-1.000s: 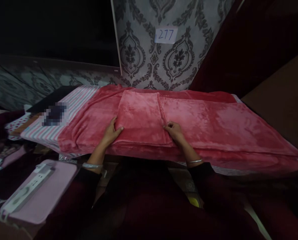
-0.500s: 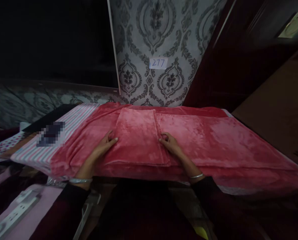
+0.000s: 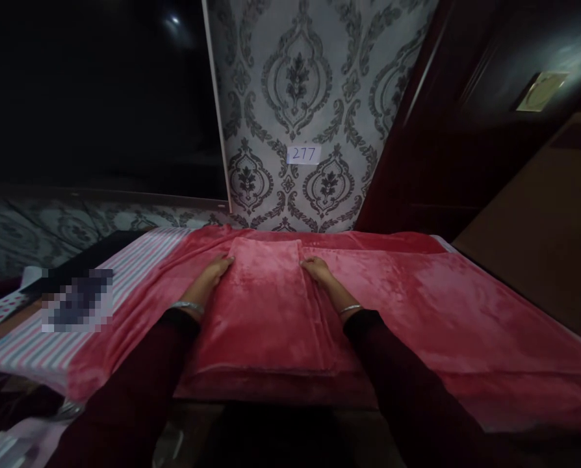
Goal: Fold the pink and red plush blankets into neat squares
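Rose-red plush makes up the folded blanket section (image 3: 266,318), a layered rectangle lying flat between the two hands. Take it as the centre of a dial, with twelve at the wallpaper (image 3: 297,84). The left hand (image 3: 215,270) is at ten o'clock, its thumb and fingers along the left edge; the right hand (image 3: 318,268) is at two, fingertips touching the opposite edge near the far corner. Neither hand is clenched; whether they pinch the fabric or only press its sides, I cannot tell. A wider plush spread (image 3: 446,299) runs out to three o'clock, and a striped sheet (image 3: 134,286) shows at nine.

The step in hand looks like squaring the folded edges. The near right border shows several layers slightly out of line, so a next move would call for light, even pressure from both sides, thumbs on top, keeping the layers together without dragging the plush beneath. Whether that lower plush belongs to the same piece is unclear.
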Tool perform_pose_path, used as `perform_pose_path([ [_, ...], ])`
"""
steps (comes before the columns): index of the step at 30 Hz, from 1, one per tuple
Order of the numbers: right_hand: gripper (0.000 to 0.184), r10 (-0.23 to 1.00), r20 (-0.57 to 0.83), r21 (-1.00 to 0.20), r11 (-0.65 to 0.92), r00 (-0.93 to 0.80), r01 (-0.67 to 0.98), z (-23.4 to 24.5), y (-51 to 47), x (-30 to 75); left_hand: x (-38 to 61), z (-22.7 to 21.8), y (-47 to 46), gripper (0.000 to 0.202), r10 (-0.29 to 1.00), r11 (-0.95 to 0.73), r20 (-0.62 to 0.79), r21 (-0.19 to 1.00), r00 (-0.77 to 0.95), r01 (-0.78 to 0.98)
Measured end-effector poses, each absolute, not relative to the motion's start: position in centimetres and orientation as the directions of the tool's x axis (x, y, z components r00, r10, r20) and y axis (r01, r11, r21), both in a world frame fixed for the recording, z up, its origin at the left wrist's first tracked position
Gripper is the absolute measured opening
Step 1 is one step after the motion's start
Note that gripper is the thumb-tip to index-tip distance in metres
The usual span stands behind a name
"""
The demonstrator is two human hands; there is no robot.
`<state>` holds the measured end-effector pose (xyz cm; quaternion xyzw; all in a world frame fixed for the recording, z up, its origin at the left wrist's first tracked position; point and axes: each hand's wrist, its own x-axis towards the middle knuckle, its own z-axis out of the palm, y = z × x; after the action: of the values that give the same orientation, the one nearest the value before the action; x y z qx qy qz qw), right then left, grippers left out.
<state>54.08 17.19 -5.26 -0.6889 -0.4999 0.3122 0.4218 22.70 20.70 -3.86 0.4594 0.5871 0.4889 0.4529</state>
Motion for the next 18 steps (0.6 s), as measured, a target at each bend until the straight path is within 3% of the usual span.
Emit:
perform_pose_path([
  [10, 0.012, 0.887, 0.1, -0.839, -0.168, 0.451, 0.518, -7.3, 19.3, 54.2, 24.1, -4.4, 23.9, 0.049, 0.962, 0.116, 0.023, 0.868, -0.272, 0.483],
  [18, 0.016, 0.902, 0.142, -0.805, -0.134, 0.407, 0.577, -7.3, 20.2, 55.0, 23.8, -3.7, 25.6, 0.037, 0.964, 0.172, 0.009, 0.738, -0.264, 0.652],
])
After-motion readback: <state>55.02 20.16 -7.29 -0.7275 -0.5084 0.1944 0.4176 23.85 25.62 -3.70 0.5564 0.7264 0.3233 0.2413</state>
